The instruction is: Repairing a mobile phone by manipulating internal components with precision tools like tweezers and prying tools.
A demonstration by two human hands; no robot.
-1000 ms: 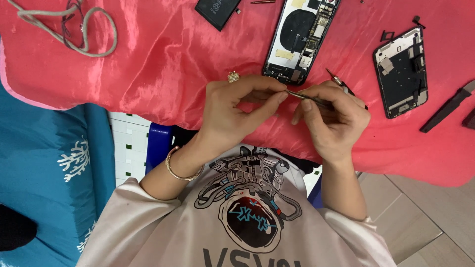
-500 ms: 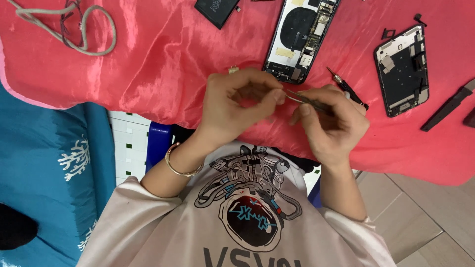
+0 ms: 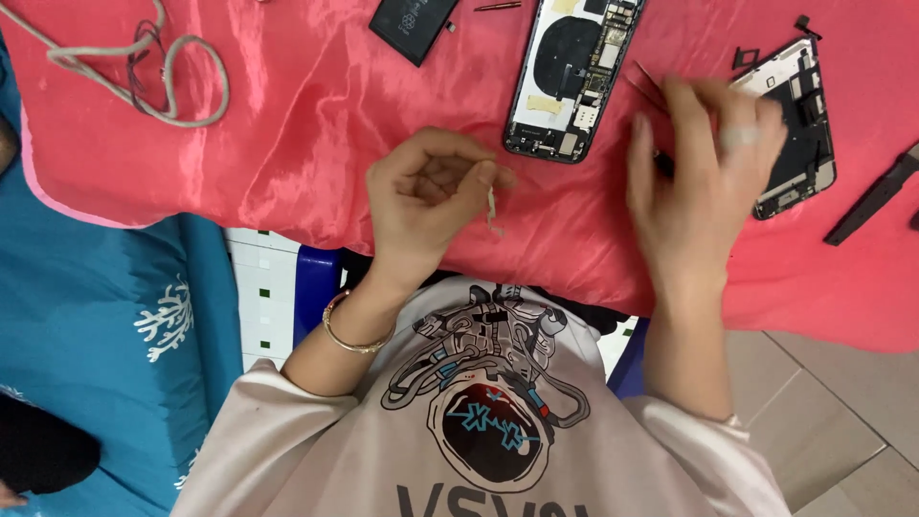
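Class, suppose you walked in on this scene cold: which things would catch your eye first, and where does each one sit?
The bright pink cloth fills the upper part of the view. On it, at top centre, lies an opened phone body with its insides showing. Below it, the left hand pinches a small pale strip, while the blurred right hand is at thin tweezers beside a detached screen panel.

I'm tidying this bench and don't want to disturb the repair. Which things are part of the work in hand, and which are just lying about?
In hand:
- left hand, pinching a small pale strip
- right hand, blurred, over the tweezers
- opened phone body
- detached screen

Lying about:
- black battery
- looped grey cable
- dark flat tool at the right edge
- pink cloth underneath
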